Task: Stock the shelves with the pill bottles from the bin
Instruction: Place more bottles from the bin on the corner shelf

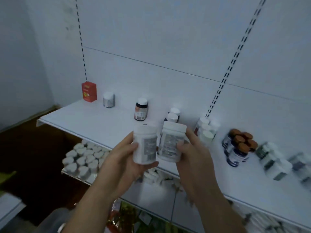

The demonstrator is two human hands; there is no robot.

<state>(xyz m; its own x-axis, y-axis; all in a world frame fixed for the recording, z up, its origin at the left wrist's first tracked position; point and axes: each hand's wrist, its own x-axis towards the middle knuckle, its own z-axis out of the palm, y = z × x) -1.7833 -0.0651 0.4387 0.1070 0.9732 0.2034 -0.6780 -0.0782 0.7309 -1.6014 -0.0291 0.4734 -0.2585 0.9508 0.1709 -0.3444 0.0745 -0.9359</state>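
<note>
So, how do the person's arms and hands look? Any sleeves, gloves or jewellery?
Both arms are bare. The left hand and the right hand wear no gloves, and no ring shows. The left forearm and right forearm show no sleeve, watch or bracelet down to the picture's lower edge. The light is dim, so small marks cannot be told.

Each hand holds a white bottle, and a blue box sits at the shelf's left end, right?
Not blue: the head view shows the box is red. It does sit at the left end of the shelf, and the left hand holds one white bottle, the right hand another.
</note>
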